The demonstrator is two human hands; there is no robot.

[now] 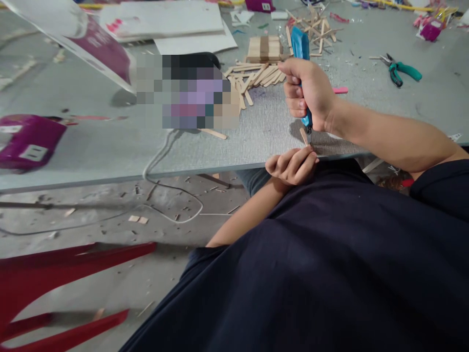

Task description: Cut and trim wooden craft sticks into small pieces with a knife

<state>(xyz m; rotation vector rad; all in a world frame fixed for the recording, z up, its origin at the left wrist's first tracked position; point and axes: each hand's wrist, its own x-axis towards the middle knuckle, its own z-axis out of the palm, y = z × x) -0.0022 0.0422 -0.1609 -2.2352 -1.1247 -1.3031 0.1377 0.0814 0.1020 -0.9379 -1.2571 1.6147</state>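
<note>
A blue snap-off utility knife [301,46] stands nearly upright in my right hand [311,90], whose fingers are wrapped around its handle. Its blade points down and meets a wooden craft stick [304,136] near the table's front edge. Just below, my left hand [292,165] is closed with its fingers curled, pinching the lower end of that stick. The fingers hide part of the stick. Behind the hands lies a loose pile of craft sticks [262,76], with a banded bundle of sticks [264,49] beyond it.
Green-handled pliers [406,71] rest at the right. A pixelated device with a white cable [166,146] lies left of the hands. A purple box [32,142] sits at far left, white boards [164,19] at the back. Red chair parts [73,264] and scraps are below the table.
</note>
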